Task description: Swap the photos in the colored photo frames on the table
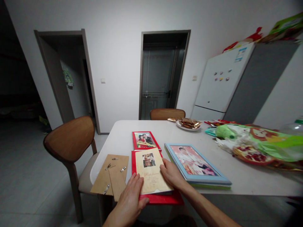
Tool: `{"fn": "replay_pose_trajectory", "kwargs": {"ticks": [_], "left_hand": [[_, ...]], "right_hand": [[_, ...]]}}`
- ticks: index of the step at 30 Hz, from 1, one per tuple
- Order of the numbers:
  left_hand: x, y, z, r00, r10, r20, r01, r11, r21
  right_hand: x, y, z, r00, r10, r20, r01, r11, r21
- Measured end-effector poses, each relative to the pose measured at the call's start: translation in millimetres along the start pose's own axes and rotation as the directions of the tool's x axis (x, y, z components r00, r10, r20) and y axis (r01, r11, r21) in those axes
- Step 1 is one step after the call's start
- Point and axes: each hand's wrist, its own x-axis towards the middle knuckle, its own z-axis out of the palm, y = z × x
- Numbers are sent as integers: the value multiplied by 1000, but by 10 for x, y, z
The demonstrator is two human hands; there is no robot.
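A cream printed sheet [151, 176] with a small photo near its top lies over a red picture frame [174, 198] at the table's front edge. My left hand [131, 198] rests along the sheet's left side, fingers extended and thumb apart over the red border. On the right, my right hand [172, 173] has its fingers bent at the sheet's edge; their undersides are hidden. Just beyond lies a smaller red-framed photo [145, 140]. Brown backing boards [104, 181] with metal clips are left of my left hand. A light blue picture frame [196, 160] lies right of my right hand.
Behind the frames stands a plate [188, 127] of wrapped snacks. A cut pomegranate [252, 154] and a green plastic bag [272, 140] occupy the table's right side. One wooden chair [71, 142] stands at the left, another chair [168, 114] at the far side.
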Motion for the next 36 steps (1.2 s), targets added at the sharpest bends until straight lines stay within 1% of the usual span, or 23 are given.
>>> {"fn": "replay_pose_trajectory", "kwargs": {"ticks": [3,7,9,13,17,19,22,25,27,29,30,32,33,34,36], "left_hand": [[-1,21,-19,1000,-4,6,4,1000,10],[7,29,-30,1000,-5,4,5,1000,12],[10,31,-32,1000,-4,2,4,1000,15],[11,56,-45,1000,-7,9,6,1000,14],[25,81,-45,1000,-17,17,16,999,37],[28,76,-30,1000,-5,3,5,1000,27],[-3,23,-22,999,22,-49,-24,999,-33],[-89,-116,-95,994,47,-97,-53,997,-59],[-164,-260,-197,994,38,-101,-41,999,-24],[-233,-426,-308,997,-26,-79,29,999,34],[-259,-510,-353,995,-72,-70,77,995,67],[-288,-663,-400,987,-140,-80,150,980,134],[-290,-726,-399,983,-149,-106,165,973,163],[-285,-780,-384,980,-141,-141,166,969,185],[-261,-859,-327,973,-103,-208,148,966,210]], "right_hand": [[-10,-48,7,1000,25,9,-25,997,-75],[-56,-67,15,998,49,-34,-57,950,-306],[-84,-49,32,999,30,-41,-43,927,-372],[-112,-11,79,1000,9,-1,-8,910,-414],[-104,-1,123,1000,25,16,-16,900,-436],[-98,11,147,999,26,21,-14,899,-437],[-96,44,172,999,25,26,-11,896,-444],[-110,42,161,1000,0,18,8,894,-449],[-130,-20,141,999,-51,-13,40,896,-443],[-161,-149,141,992,-127,-28,104,906,-410],[-183,-238,158,985,-172,-18,153,913,-378],[-235,-447,240,959,-280,49,282,915,-290],[-264,-558,304,938,-335,92,348,905,-244],[-292,-667,381,912,-386,137,408,890,-204],[-337,-859,550,865,-453,215,489,857,-162]]}}
